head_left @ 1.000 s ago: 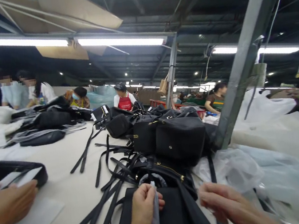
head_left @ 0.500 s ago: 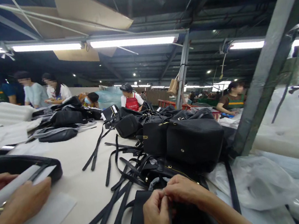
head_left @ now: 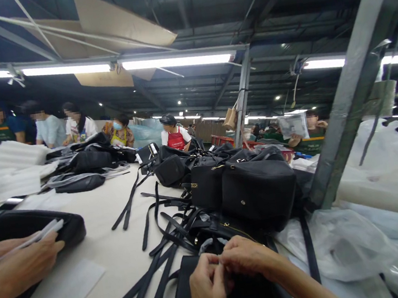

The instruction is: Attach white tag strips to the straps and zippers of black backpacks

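Observation:
My left hand and my right hand meet at the top edge of a black leather bag lying in front of me. Fingers of both hands are pinched together at one spot on the bag; what they pinch is hidden between them. Long black straps trail from the bag to the left. Behind my hands stands a row of upright black bags.
A co-worker's hands at the left hold white paper over another black bag. A white sheet lies on the cream table. Clear plastic bags pile up at the right beside a slanted metal post. Several people work at the far end.
My right hand came in from the right and joined my left hand at the bag's top edge. The white slip my left hand held no longer shows. The view shifted slightly.

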Tool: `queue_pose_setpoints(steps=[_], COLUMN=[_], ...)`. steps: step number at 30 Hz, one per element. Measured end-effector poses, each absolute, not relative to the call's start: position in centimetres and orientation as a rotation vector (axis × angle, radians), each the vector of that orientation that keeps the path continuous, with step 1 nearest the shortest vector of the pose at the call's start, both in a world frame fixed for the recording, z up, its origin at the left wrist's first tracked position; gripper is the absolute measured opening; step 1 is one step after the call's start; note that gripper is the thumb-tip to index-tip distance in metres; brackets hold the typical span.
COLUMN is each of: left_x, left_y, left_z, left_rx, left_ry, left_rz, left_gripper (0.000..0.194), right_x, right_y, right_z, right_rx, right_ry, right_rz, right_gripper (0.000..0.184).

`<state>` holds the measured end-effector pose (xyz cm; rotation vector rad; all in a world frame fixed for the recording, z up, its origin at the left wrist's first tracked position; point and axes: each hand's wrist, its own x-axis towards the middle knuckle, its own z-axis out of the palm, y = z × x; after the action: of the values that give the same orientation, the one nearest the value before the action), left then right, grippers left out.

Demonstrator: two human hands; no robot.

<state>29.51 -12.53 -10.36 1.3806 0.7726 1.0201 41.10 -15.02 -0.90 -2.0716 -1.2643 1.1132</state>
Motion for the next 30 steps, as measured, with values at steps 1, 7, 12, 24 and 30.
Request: queue_pose_setpoints(steps=[1, 7, 12, 24, 30], left_x=[29.6, 29.6, 29.2, 29.8, 29.6], left_y=[-12.2, -10.9, -11.2, -11.1, -11.4], left_z=[-10.4, -9.5, -8.5, -9.7, -10.1], left_rx=[1.280, 1.067, 1.077, 1.181, 1.133], left_ry=[0.770, 0.763, 0.753, 0.746, 0.724], left_rz=[0.957, 0.762, 0.735, 0.785, 0.873], left_gripper=[0.030, 0.042, 0.039, 0.050, 0.067], right_x=[41.1, 41.7, 42.1, 41.5, 41.6], right_y=[-15.1, -15.6, -15.2, -14.9, -15.4], right_z=[-0.9, -1.7, -2.8, -4.2, -3.7], right_rx=[-2.077, -2.004, -1.883, -1.845, -1.618], right_ry=[-1.259, -1.267, -1.275, -0.998, -0.830], right_rz=[1.106, 1.142, 1.217, 1.110, 1.348], right_gripper=[0.016, 0.015, 0.018, 0.006, 0.012])
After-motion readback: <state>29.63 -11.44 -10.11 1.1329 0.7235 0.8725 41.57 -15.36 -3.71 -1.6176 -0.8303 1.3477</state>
